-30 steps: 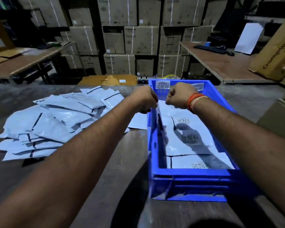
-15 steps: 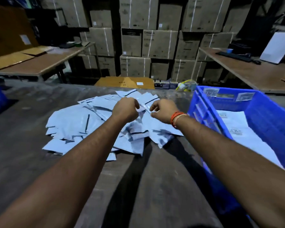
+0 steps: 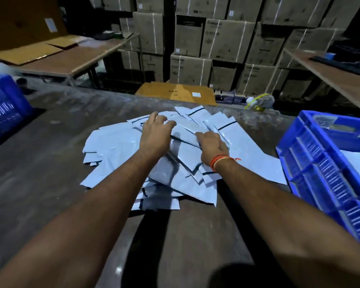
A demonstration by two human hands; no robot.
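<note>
**A:** While both arms stretch over the bench [image 3: 40, 183], where is the pile of pouches [image 3: 116, 146]?
**B:** At the bench's middle, nearer its far edge: pale pouches overlapping loosely.
**A:** And the left grip [image 3: 156, 136]?
**B:** Fingers spread and relaxed, lying on the pile's far side, clasping nothing.
**A:** The right grip [image 3: 213, 147]?
**B:** Down on a pouch just beside the left one. One finger lies straight; the rest are hidden, so I cannot tell whether it clasps anything.
**A:** What else?
**B:** A blue crate [image 3: 320, 173] at the right edge; a second crate [image 3: 2, 100] at the left edge.
</note>
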